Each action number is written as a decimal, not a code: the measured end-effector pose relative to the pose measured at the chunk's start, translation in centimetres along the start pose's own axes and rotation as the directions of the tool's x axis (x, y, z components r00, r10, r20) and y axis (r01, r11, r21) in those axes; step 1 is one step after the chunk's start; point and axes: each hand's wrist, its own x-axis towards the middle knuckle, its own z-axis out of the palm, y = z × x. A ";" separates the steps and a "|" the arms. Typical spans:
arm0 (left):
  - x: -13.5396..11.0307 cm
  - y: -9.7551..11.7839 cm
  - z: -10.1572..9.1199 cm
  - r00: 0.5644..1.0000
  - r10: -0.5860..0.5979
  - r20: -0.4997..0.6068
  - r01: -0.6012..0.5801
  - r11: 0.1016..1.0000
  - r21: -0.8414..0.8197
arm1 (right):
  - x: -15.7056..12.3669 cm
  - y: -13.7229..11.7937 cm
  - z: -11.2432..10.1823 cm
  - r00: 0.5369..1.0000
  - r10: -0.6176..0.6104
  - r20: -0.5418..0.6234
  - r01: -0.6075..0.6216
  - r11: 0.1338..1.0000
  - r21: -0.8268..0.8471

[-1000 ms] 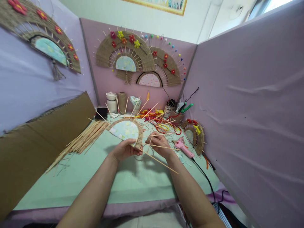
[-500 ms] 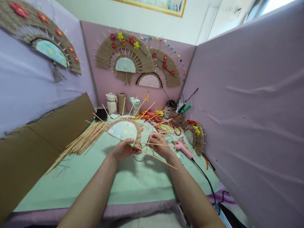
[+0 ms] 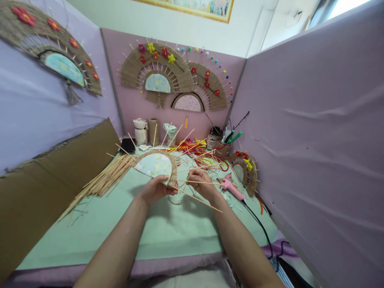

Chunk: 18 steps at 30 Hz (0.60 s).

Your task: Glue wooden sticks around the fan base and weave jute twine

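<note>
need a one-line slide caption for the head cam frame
Left hand holds a half-woven fan above the green table; right hand touches its protruding sticks.

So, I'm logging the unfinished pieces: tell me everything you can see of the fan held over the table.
The fan is a half-disc of pale, flower-printed sheet, edged with a narrow band of tan twine woven round thin wooden sticks that spray outward. It is held tilted above the green table: the left hand grips its lower edge, the right hand touches the sticks at its right side.
</note>
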 end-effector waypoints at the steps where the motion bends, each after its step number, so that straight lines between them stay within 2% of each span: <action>1: 0.0 0.0 0.0 1.000 -0.002 -0.005 0.002 1.000 -0.005 | 0.0 0.0 0.0 1.000 -0.003 0.003 0.003 1.000 0.002; 6: 0.0 0.3 0.3 0.996 -0.022 -0.085 0.016 0.998 -0.065 | 0.5 -0.1 0.1 0.996 -0.089 -0.019 0.089 0.995 0.043; 9: -0.1 0.8 0.8 0.985 -0.016 -0.170 -0.006 0.992 -0.127 | 1.0 -0.2 -0.2 0.979 -0.149 -0.138 0.160 0.985 0.069; 12: -0.2 1.2 1.2 0.976 -0.016 -0.216 -0.024 0.983 -0.183 | 1.5 0.1 -0.9 0.928 -0.230 -0.293 0.248 0.968 0.028; 14: -0.2 1.4 1.3 0.975 -0.016 -0.224 -0.030 0.979 -0.202 | 1.7 0.5 -1.3 0.896 -0.281 -0.345 0.292 0.956 -0.021; 16: -0.1 1.3 1.1 0.973 -0.008 -0.230 -0.041 0.978 -0.206 | 1.7 0.9 -1.5 0.893 -0.313 -0.324 0.303 0.949 -0.084; 18: 0.0 1.0 0.9 0.968 -0.020 -0.249 -0.029 0.981 -0.190 | 1.6 1.2 -1.4 0.916 -0.311 -0.252 0.276 0.946 -0.168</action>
